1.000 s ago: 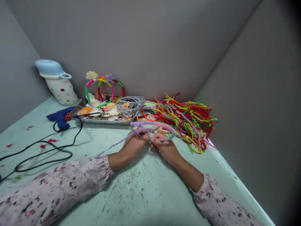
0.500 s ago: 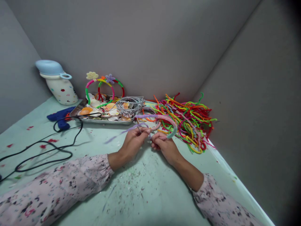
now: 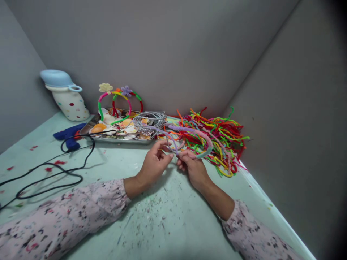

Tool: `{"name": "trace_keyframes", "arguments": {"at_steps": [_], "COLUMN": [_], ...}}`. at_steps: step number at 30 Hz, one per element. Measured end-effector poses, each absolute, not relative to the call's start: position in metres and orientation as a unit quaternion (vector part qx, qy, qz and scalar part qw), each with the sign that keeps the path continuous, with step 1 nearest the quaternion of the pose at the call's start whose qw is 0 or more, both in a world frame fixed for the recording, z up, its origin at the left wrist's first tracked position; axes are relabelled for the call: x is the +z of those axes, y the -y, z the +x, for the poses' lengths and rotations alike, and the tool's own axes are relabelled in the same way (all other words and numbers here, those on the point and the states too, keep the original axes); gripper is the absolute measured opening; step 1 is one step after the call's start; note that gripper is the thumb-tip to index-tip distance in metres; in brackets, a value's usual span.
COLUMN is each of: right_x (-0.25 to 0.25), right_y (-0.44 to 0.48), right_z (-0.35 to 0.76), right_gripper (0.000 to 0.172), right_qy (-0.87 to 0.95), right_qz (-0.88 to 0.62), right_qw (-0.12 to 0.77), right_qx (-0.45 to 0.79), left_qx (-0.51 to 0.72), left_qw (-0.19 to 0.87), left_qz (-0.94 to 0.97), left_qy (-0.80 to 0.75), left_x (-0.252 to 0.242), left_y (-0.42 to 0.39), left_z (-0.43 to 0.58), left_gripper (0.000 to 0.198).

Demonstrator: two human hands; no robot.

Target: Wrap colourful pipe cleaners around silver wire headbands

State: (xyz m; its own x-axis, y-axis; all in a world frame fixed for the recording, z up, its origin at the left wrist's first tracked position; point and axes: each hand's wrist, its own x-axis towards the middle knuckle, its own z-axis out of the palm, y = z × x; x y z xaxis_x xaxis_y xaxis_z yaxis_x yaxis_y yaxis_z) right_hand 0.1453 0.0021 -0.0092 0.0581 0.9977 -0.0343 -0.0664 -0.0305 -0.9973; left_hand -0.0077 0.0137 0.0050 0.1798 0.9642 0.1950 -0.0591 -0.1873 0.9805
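My right hand [image 3: 192, 168] pinches a wire hoop wrapped in pipe cleaner [image 3: 207, 139], banded in purple, pink and pale teal. From its fingertips a loose purple pipe cleaner [image 3: 171, 136] arcs up and to the left. My left hand [image 3: 155, 162] is just left of that, its thumb and index finger apart around the near side of the hoop. Whether a fingertip touches the wire I cannot tell. Behind the hands lies a coil of silver wire [image 3: 150, 121] on a metal tray [image 3: 127, 141].
Shells and two colourful flower-topped hoops [image 3: 131, 104] occupy the tray. At right is a heap of pipe cleaners [image 3: 217, 137]. A blue glue gun [image 3: 72, 133], its black cable [image 3: 48, 164] and a white bottle [image 3: 71, 103] stand or lie at left. Grey walls enclose the table.
My left fingers have parted from their pinch. The loose purple pipe cleaner has swung from lower left to above my left hand. The hoop has shifted slightly right in my right hand.
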Motion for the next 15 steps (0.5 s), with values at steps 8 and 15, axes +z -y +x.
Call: {"name": "trace_keyframes", "arguments": {"at_steps": [8,15], "right_x": [-0.005,-0.011], "right_y": [0.004,0.004], "right_z": [0.142,0.143], "right_gripper": [0.021,0.018], "right_qy": [0.501,0.562], "right_qz": [-0.526,-0.53], "right_qw": [0.494,0.456], "right_qx": [0.479,0.441], "left_qx": [0.453,0.451], "left_qw": [0.5,0.506], "left_qz": [0.603,0.586], "left_qy": [-0.425,-0.444], "left_x": [-0.009,-0.007], "left_y": [-0.02,-0.018], "left_z": [-0.008,-0.005], "left_gripper": [0.023,0.022]}}
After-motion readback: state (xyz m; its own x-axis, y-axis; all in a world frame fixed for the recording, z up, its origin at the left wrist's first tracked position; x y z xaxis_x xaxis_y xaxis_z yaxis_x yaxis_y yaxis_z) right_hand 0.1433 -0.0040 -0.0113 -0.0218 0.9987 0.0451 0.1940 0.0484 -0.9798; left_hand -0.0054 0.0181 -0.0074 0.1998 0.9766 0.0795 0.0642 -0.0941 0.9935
